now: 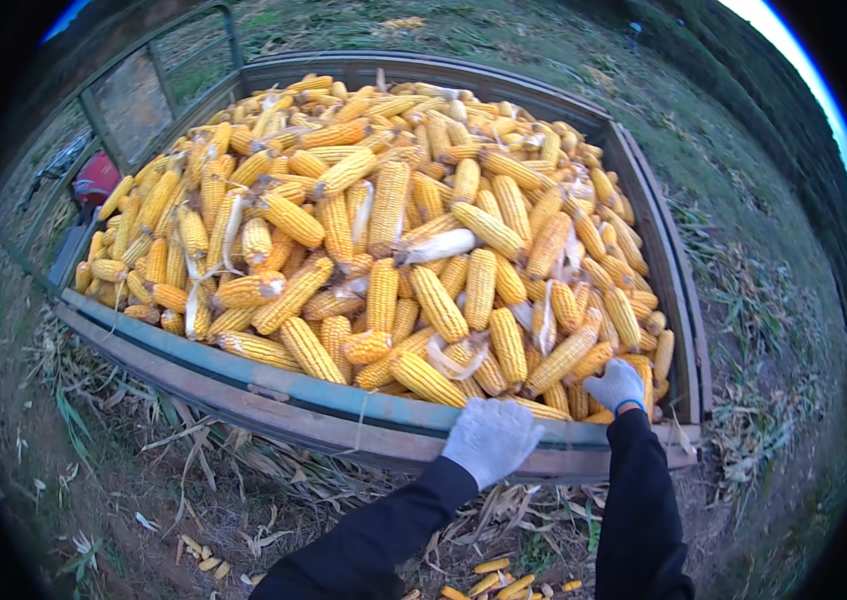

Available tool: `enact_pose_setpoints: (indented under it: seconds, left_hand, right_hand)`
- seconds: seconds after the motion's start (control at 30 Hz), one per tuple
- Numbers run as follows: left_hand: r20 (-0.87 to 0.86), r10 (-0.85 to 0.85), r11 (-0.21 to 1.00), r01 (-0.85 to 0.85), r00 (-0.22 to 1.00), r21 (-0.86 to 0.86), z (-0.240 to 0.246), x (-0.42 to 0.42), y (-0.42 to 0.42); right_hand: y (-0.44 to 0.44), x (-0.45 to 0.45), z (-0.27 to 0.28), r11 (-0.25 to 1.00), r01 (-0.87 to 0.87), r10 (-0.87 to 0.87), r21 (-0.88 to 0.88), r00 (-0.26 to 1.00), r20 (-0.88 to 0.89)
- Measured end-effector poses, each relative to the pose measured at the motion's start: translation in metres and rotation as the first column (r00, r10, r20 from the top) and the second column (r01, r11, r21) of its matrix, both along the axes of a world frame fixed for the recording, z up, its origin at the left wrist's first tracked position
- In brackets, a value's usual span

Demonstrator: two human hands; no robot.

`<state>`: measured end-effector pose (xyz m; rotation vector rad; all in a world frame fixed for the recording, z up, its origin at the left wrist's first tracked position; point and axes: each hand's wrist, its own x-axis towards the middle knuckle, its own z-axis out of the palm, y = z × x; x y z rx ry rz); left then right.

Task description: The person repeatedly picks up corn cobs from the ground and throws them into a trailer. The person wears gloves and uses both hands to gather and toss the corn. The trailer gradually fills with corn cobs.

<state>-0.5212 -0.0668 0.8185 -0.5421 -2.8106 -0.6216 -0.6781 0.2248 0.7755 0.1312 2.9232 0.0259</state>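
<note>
A large heap of husked yellow corn ears fills a trailer bed in front of me. My left hand, in a pale knit glove, curls over the near side board of the trailer, its fingertips hidden by the glove's back. Further right, my right hand, gloved the same way with a blue cuff edge, reaches inside the board and touches ears at the near right corner. Whether its fingers close around one is hidden. Just left of it lies a slanting corn ear. Dry husk strips cling to some ears.
The right side board and the far board bound the heap. A metal rail frame rises at the left, near a red machine part. Loose ears and dry stalks lie on the ground below.
</note>
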Motion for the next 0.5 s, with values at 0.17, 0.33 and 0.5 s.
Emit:
enact_pose_setpoints:
  seconds: [0.17,0.33,0.5]
  left_hand:
    - [-0.024,0.023,0.999,-0.023,0.999,0.031,-0.01,0.005,-0.007]
    - [-0.007,0.042,0.999,-0.042,0.999,0.017,-0.011,0.005,-0.007]
    - [-0.002,0.009,1.0,-0.009,1.0,0.028,-0.007,0.003,-0.006]
  right_hand:
    - [0.02,-0.004,-0.048,0.963,-0.127,0.085,-0.237,0.98,-0.18]
    - [0.019,-0.009,-0.061,0.944,-0.17,0.109,-0.284,0.97,-0.218]
    - [0.026,-0.012,-0.068,0.94,-0.158,0.075,-0.303,0.961,-0.267]
